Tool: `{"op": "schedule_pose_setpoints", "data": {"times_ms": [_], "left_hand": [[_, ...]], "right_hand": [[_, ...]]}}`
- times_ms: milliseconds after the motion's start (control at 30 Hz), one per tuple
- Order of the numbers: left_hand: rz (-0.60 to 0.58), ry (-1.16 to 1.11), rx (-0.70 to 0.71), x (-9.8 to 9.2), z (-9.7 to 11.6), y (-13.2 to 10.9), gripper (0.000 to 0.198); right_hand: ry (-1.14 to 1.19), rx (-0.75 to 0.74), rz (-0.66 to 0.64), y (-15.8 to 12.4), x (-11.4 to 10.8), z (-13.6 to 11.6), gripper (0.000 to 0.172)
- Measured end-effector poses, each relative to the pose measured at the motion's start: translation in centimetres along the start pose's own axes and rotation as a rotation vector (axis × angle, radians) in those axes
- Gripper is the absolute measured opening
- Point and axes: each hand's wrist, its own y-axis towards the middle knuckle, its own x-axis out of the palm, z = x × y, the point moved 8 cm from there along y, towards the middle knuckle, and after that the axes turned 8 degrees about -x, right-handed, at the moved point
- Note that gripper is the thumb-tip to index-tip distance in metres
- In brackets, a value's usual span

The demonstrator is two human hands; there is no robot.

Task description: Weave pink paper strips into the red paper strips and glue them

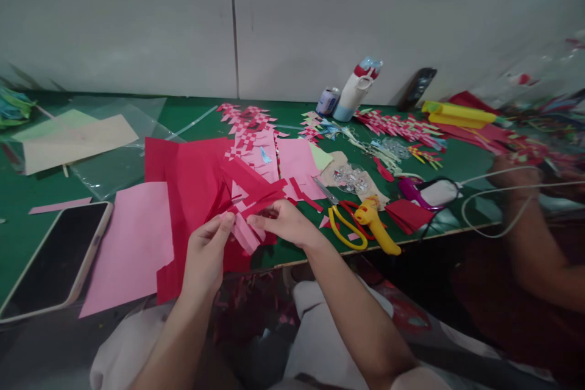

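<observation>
Between my two hands are pink and red paper strips (249, 236), crossing one another. My left hand (209, 248) pinches them from the left with thumb and fingers. On the other side, my right hand (286, 223) is closed on the strips, its fingertips partly hidden behind them. Beneath lie red paper sheets (187, 164) and a pink sheet (137, 237). Woven red and pink paper pieces (249, 125) rest just beyond. To the right of my right hand are yellow-handled scissors (347, 234) and a yellow glue gun (379, 225).
A phone (57, 259) lies at the left. Clear plastic sheeting (123, 158) is behind it. A white bottle (354, 94) and a can (326, 102) stand near the wall. At the right, another person's arm (525, 225) reaches over the table edge, near a white cable (484, 231).
</observation>
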Motion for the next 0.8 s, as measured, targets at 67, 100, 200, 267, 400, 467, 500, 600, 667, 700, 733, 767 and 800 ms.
{"op": "schedule_pose_setpoints", "data": {"times_ms": [67, 100, 200, 267, 400, 467, 500, 600, 667, 700, 733, 767, 800], "left_hand": [[0.009, -0.008, 0.002, -0.1, 0.0, 0.0, 0.024], [0.009, -0.013, 0.004, -0.1, 0.1, 0.0, 0.023], [-0.010, -0.028, -0.006, 0.2, 0.2, -0.1, 0.021], [-0.019, -0.026, -0.012, 0.4, 0.3, -0.2, 0.021], [-0.025, -0.001, -0.022, 0.6, 0.4, -0.3, 0.024], [-0.020, 0.013, -0.036, 0.4, 0.1, -0.1, 0.026], [-0.015, 0.029, -0.042, 0.3, 0.0, 0.0, 0.027], [-0.008, 0.143, -0.026, 0.0, -0.3, 0.5, 0.031], [0.016, 0.278, 0.022, -0.2, -0.1, 0.8, 0.032], [0.036, 0.346, 0.048, -0.3, 0.1, 0.8, 0.032], [0.065, 0.407, 0.073, -0.4, 0.3, 0.9, 0.033], [0.097, 0.460, 0.100, -0.5, 0.6, 0.9, 0.035], [0.133, 0.513, 0.130, -0.6, 1.0, 0.8, 0.039]], "right_hand": [[0.032, -0.013, 0.031, 0.1, -0.1, 0.1, 0.030], [0.044, -0.019, 0.025, 0.1, 0.0, 0.2, 0.030], [0.066, -0.025, -0.031, 0.2, 0.7, 0.3, 0.031], [0.063, -0.016, -0.042, 0.1, 0.9, 0.3, 0.031], [0.068, 0.018, -0.035, 0.0, 0.9, 0.6, 0.035], [0.080, 0.049, -0.044, -0.1, 0.9, 0.9, 0.038], [0.080, 0.068, -0.049, -0.1, 0.9, 1.0, 0.039], [0.043, 0.124, -0.055, -0.3, 0.6, 1.2, 0.039], [-0.006, 0.149, -0.066, -0.5, 0.3, 1.1, 0.038], [-0.045, 0.158, -0.078, -0.6, 0.2, 1.1, 0.037], [-0.099, 0.164, -0.090, -0.8, 0.0, 1.0, 0.036], [-0.172, 0.168, -0.100, -0.9, -0.1, 1.0, 0.036], [-0.260, 0.171, -0.105, -1.0, -0.4, 0.8, 0.038]]}}
